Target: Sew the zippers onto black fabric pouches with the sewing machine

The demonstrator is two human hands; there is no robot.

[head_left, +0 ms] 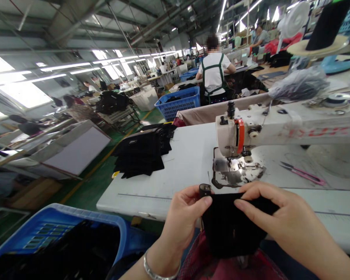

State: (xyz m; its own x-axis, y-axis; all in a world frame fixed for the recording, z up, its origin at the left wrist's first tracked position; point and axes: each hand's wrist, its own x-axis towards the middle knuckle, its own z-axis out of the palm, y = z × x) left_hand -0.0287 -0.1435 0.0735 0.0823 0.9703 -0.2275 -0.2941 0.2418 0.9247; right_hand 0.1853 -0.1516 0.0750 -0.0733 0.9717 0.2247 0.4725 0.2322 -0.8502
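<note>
Both of my hands hold a small piece of black fabric (230,229) just in front of the white table's near edge. My left hand (183,217) pinches its upper left corner, where a small dark loop sticks up. My right hand (280,217) grips the upper right edge with fingers curled over it. A white sewing machine (251,132) stands right behind the fabric, its needle plate (233,175) a short way beyond my fingers. A bracelet circles my left wrist.
A stack of black fabric pieces (142,151) lies on the white table (189,155) at left. Pink-handled snips (303,173) lie right of the machine. A blue basket (61,237) with dark cloth sits low left. A person in a white shirt (214,70) works at a far bench, beside another blue basket (179,103).
</note>
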